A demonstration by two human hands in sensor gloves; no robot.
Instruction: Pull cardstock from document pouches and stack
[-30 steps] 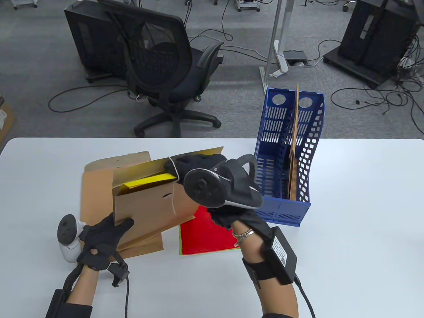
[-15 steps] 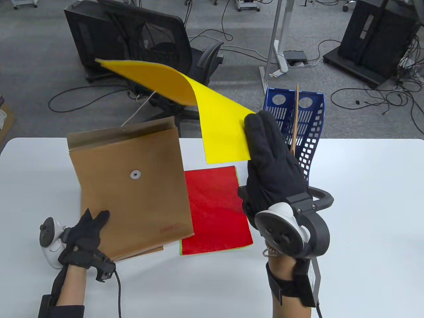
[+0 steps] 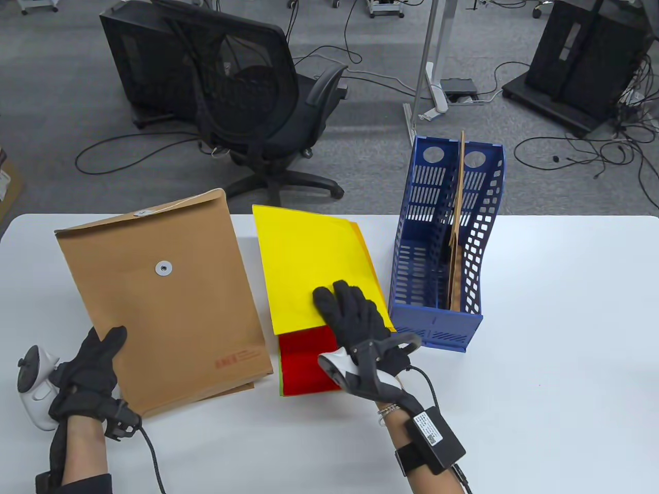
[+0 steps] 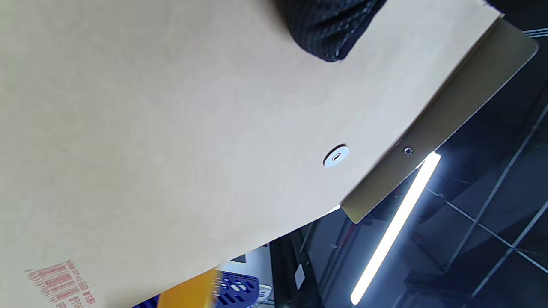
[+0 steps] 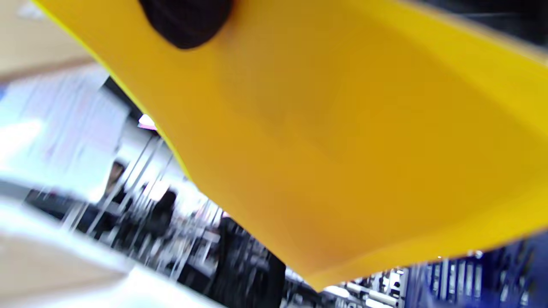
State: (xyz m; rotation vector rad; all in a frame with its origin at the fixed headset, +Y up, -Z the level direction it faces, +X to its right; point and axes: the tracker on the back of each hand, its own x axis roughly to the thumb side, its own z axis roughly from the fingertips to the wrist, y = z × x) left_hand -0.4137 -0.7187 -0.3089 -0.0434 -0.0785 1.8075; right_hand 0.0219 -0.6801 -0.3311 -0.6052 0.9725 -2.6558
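My left hand [image 3: 95, 370] grips the near left corner of a brown document pouch [image 3: 159, 298] and holds it tilted up off the table; the pouch fills the left wrist view [image 4: 171, 141], with one fingertip [image 4: 329, 30] on it. My right hand [image 3: 355, 319] holds a yellow cardstock sheet [image 3: 314, 267] over the red cardstock stack [image 3: 304, 363], fingers spread on top of the sheet. The sheet's far end is still raised. In the right wrist view the yellow sheet [image 5: 342, 141] fills the frame, seen from below, with a fingertip [image 5: 184, 21] at its edge.
A blue slotted file holder [image 3: 443, 252] stands right of the stack with a brown pouch [image 3: 455, 247] upright in it. Another brown pouch [image 3: 226, 388] lies flat under the held one. An office chair [image 3: 257, 103] stands beyond the table's far edge.
My right hand pulled the yellow sheet out of the pouch, swung it up and over, and brought it down onto the red stack. My left hand moved the emptied pouch to the left.
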